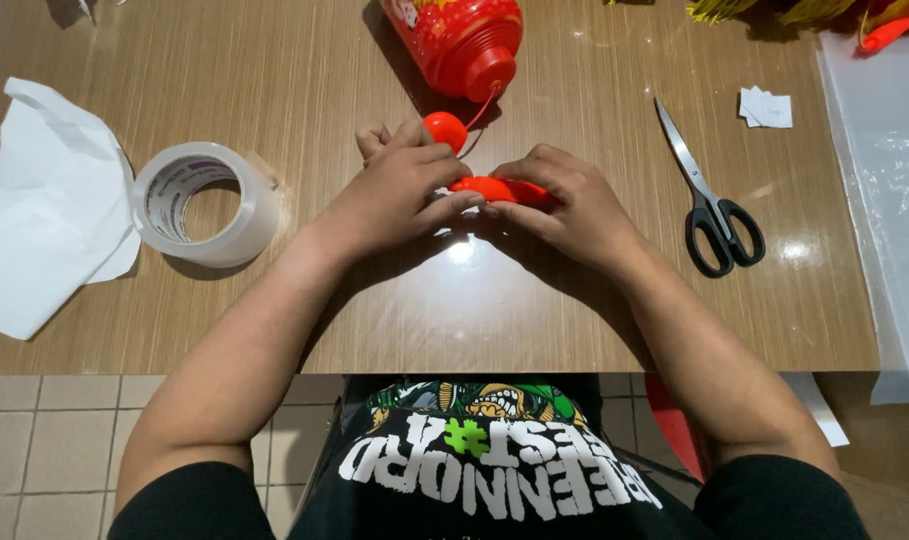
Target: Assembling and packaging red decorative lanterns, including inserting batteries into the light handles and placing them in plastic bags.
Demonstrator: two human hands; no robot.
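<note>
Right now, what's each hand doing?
Left hand: closed, pinching one end of the orange plastic piece.
Right hand: closed on the same piece's other end.

black short-sleeved t-shirt (494,470) with white and green print.

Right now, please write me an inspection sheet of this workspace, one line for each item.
Surface: wooden table, glossy.
Job's things: orange piece pinched between both hands; red ball on a red string leading to the red lantern.
Clutter: tape roll, white paper, scissors, paper scraps, clear plastic sheet.
Grippers: left hand and right hand both grip the orange piece.
Cables: nothing seen.
Surroundings: tiled floor.
</note>
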